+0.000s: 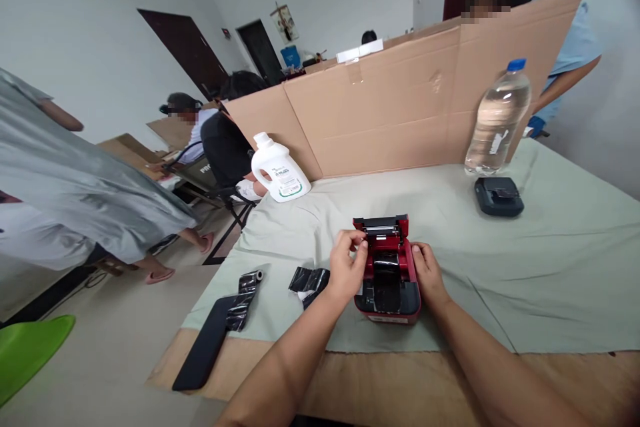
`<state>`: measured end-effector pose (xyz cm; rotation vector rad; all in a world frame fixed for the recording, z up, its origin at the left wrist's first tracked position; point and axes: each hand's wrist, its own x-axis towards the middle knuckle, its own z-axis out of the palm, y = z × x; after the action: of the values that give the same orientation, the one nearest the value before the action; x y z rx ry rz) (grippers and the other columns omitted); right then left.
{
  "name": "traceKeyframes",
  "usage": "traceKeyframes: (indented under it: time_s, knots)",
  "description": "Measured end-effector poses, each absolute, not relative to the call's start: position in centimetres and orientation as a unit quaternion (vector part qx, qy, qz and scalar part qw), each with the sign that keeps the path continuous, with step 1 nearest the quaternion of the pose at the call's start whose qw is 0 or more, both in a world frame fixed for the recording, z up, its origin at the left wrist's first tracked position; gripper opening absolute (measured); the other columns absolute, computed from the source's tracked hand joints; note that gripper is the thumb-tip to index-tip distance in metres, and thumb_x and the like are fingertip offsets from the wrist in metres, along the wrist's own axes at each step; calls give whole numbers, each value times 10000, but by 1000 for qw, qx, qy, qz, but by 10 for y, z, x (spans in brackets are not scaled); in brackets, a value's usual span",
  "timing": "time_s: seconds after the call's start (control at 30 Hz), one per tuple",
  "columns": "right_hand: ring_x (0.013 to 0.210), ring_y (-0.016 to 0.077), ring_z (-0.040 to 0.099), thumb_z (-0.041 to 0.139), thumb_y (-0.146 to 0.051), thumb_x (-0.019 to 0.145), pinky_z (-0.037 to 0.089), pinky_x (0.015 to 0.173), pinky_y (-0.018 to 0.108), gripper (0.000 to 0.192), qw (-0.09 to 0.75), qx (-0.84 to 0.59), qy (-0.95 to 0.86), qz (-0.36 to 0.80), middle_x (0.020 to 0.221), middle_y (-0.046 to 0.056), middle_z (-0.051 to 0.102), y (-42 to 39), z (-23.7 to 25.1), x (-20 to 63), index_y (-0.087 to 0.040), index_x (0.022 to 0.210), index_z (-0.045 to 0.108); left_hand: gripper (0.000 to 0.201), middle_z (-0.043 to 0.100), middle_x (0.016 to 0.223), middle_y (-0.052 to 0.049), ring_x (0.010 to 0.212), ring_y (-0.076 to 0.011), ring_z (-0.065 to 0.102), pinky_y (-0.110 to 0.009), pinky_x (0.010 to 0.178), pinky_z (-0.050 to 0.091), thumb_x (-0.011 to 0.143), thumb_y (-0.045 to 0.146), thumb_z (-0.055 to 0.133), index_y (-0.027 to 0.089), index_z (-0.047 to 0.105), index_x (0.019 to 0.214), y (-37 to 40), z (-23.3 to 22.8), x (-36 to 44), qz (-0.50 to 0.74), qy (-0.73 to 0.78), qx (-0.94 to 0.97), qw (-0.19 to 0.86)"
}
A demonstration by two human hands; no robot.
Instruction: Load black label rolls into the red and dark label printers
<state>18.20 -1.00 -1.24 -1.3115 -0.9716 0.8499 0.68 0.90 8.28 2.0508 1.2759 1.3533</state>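
Note:
A red and black label printer (387,303) sits on the cloth in front of me with its lid (383,223) raised. Inside it lies a glossy black roll (386,261), its strip running toward the near edge. My left hand (349,265) is closed, thumb and fingers pinched at the printer's left side by the lid hinge; exactly what the fingertips grip is partly hidden. Against the printer's right wall, my right hand (429,275) holds the body with bent fingers. Left of the printer lies a crumpled black strip (309,281).
On the left are a black roll with a loose tail (245,300) and a dark flat case (205,347). A white jug (281,170), a water bottle (497,123) and a dark grey device (499,197) stand before a cardboard screen (380,113). Other people are beyond.

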Motion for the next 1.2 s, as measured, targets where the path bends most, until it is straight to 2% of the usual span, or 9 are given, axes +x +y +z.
traceKeyframes:
  time_s: [0.07, 0.13, 0.27, 0.4, 0.57, 0.7, 0.9, 1.1, 1.2]
  knots:
    - [887, 216, 584, 413, -588, 869, 451, 830, 363, 389, 605, -566, -420, 370, 933, 44, 654, -10, -14, 182, -237, 929, 568, 369, 570, 1205, -120, 1112, -238, 543, -407, 953, 430, 915, 418, 457, 192, 560, 1187, 12, 76, 4, 517, 458, 695, 200]
    - [896, 221, 584, 408, -588, 872, 451, 839, 375, 393, 608, -565, -418, 369, 941, 51, 654, -10, -14, 183, -235, 931, 570, 507, 459, 1378, -127, 1288, -259, 420, -446, 1071, 326, 932, 501, 381, 210, 442, 1343, 16, 67, 2, 518, 440, 678, 280]
    - [908, 231, 585, 384, -607, 876, 451, 857, 399, 440, 619, -560, -414, 363, 943, 63, 654, -11, -11, 182, -218, 928, 581, 650, 401, 1446, -123, 1361, -265, 341, -468, 1137, 226, 918, 616, 263, 229, 314, 1438, 14, 50, 0, 540, 379, 636, 401]
    - [943, 222, 587, 357, -632, 878, 452, 885, 385, 489, 636, -550, -405, 359, 974, 68, 658, -14, -5, 181, -216, 936, 607, 689, 484, 1365, -140, 1313, -286, 403, -475, 1127, 246, 885, 674, 255, 191, 480, 1321, -1, 39, -1, 590, 342, 610, 403]
    - [1050, 221, 579, 321, -578, 918, 452, 918, 385, 480, 654, -504, -409, 388, 1122, 74, 647, -18, -3, 181, -224, 1068, 609, 618, 575, 1207, -151, 1231, -304, 484, -498, 1055, 349, 897, 644, 268, 167, 623, 1068, -18, 29, -3, 616, 343, 627, 332]
    - [1124, 233, 559, 429, -555, 884, 451, 949, 395, 427, 671, -464, -407, 412, 1212, 74, 614, -19, -3, 180, -239, 1133, 572, 531, 570, 1193, -149, 1221, -306, 490, -533, 1035, 362, 926, 561, 287, 174, 623, 1066, -24, 22, -5, 619, 316, 657, 292]
    - [1202, 252, 504, 578, -573, 780, 422, 1009, 410, 549, 659, -423, -441, 439, 1317, 76, 544, -22, 4, 177, -270, 1229, 495, 448, 580, 1148, -134, 1207, -304, 495, -563, 1021, 361, 937, 485, 320, 171, 626, 1031, -24, 15, -3, 634, 292, 664, 267]
    - [1250, 247, 464, 611, -489, 763, 364, 1068, 433, 612, 640, -413, -444, 473, 1389, 49, 482, -23, 3, 178, -291, 1312, 429, 412, 586, 1142, -127, 1200, -290, 501, -569, 1020, 354, 960, 395, 289, 171, 629, 1024, -24, 15, -1, 640, 292, 665, 253]
    - [1243, 249, 473, 616, -458, 751, 386, 1047, 427, 623, 636, -412, -433, 488, 1384, 45, 489, -23, 2, 179, -290, 1320, 424, 401, 587, 1136, -127, 1199, -290, 502, -568, 1014, 361, 958, 388, 299, 170, 629, 1020, -24, 13, -1, 644, 290, 661, 253]
